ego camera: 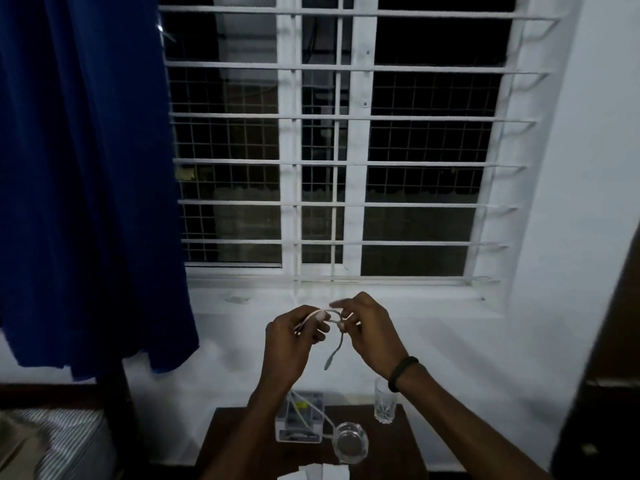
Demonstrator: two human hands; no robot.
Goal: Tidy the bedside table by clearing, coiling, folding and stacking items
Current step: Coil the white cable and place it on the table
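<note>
Both hands are raised in front of the window sill, above the dark bedside table. My left hand grips several loops of a white cable. My right hand pinches the cable just beside the loops, and its loose plug end hangs down between the hands. On the table stand a clear box with another white cable in it, a wide glass near the front and a tall glass at the back right. White paper lies at the table's front edge.
A blue curtain hangs at the left over a barred window. A bed with striped bedding stands to the left of the table. A dark wooden door or cupboard rises at the right.
</note>
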